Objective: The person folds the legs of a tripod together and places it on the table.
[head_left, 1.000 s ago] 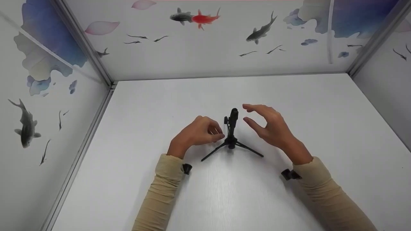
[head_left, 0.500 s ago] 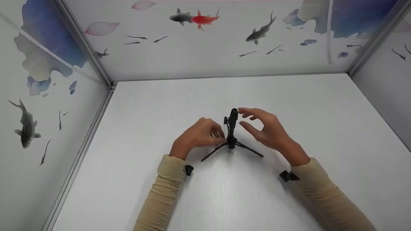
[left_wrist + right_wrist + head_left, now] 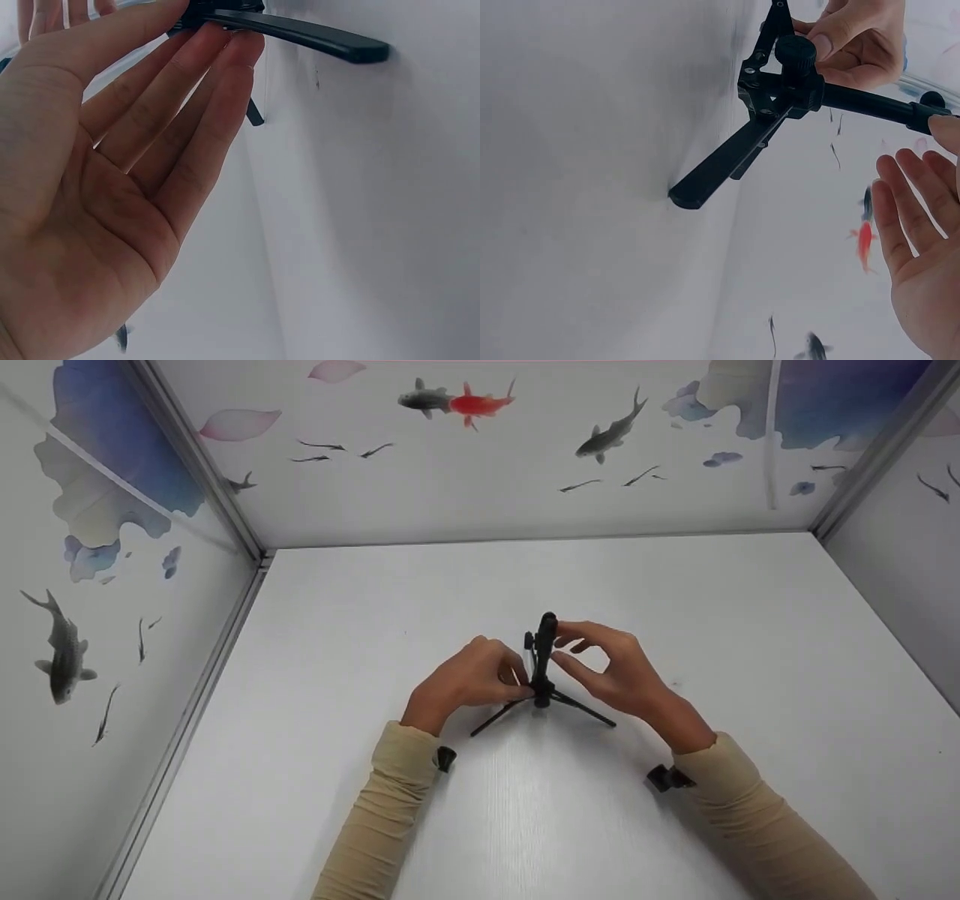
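A black mini tripod (image 3: 546,656) stands upright on the white table, legs spread, with a slim post rising from its hub. My left hand (image 3: 469,679) pinches the hub from the left, between thumb and fingers. One flat leg (image 3: 300,34) juts past those fingertips in the left wrist view. A ribbed knob (image 3: 795,52) sits on the hub, close to the left thumb. On the other side, my right hand (image 3: 619,667) has its thumb and index fingertip right at the upper post. Its other fingers (image 3: 911,206) extend loosely in the right wrist view; its index finger is hidden there.
White table surface (image 3: 375,600) surrounds the tripod. A back wall (image 3: 487,495) and side walls printed with fish enclose the table, joined by metal corner rails (image 3: 240,525). Small black wrist devices (image 3: 664,778) sit at both cuffs.
My left hand has moved slightly right, onto the tripod's hub. The right hand has come left and a little down, its thumb and index finger reaching the post. The tripod has stayed in place.
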Demonstrator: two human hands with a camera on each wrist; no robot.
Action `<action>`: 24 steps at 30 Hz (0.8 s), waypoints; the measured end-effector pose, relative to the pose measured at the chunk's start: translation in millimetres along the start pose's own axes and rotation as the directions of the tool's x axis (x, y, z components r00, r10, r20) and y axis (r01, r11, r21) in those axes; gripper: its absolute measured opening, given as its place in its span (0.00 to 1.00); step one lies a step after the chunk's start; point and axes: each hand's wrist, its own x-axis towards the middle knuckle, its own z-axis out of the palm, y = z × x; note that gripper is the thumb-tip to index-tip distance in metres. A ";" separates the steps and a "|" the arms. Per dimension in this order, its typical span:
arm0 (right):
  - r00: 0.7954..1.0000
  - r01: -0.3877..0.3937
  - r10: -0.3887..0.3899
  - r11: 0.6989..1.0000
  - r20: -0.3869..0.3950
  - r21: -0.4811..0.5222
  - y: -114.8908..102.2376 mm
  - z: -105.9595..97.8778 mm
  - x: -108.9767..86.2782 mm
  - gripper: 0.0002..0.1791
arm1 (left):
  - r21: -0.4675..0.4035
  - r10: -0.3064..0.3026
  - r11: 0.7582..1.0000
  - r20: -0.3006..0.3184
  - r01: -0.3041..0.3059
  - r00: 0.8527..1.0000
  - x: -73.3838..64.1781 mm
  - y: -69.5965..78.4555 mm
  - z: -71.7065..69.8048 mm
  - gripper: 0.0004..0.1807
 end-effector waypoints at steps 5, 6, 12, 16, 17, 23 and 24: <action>1.000 0.005 -0.005 1.000 -0.006 0.026 -1.2 1.0 0.5 0.25 | 0.022 0.000 1.000 -0.006 0.000 1.000 0.3 2.3 1.2 0.06; 1.000 0.004 -0.004 0.999 -0.006 0.034 -1.7 1.1 0.5 0.25 | 0.022 0.008 1.000 -0.008 -0.008 1.000 0.4 2.6 1.6 0.06; 1.000 0.006 -0.006 0.999 0.002 0.054 -3.7 2.6 0.3 0.24 | 0.062 0.051 0.997 -0.035 -0.049 0.998 0.9 4.6 4.4 0.08; 1.000 0.003 -0.003 0.998 0.006 0.063 -4.6 4.5 0.1 0.22 | 0.080 0.039 0.996 -0.037 -0.035 0.999 2.5 7.3 7.6 0.09; 1.000 0.004 -0.004 0.998 0.005 0.064 -4.9 5.0 0.0 0.22 | 0.080 0.034 0.996 -0.036 -0.031 0.999 3.2 8.1 8.4 0.09; 1.000 0.008 -0.008 0.999 -0.011 0.051 -6.0 7.0 -0.8 0.20 | 0.117 0.014 0.993 -0.043 -0.008 0.999 4.4 13.9 11.2 0.09; 1.000 0.007 -0.006 0.999 -0.012 0.047 -5.9 7.3 -1.0 0.20 | 0.126 0.012 0.992 -0.046 -0.006 0.999 4.1 14.6 11.4 0.09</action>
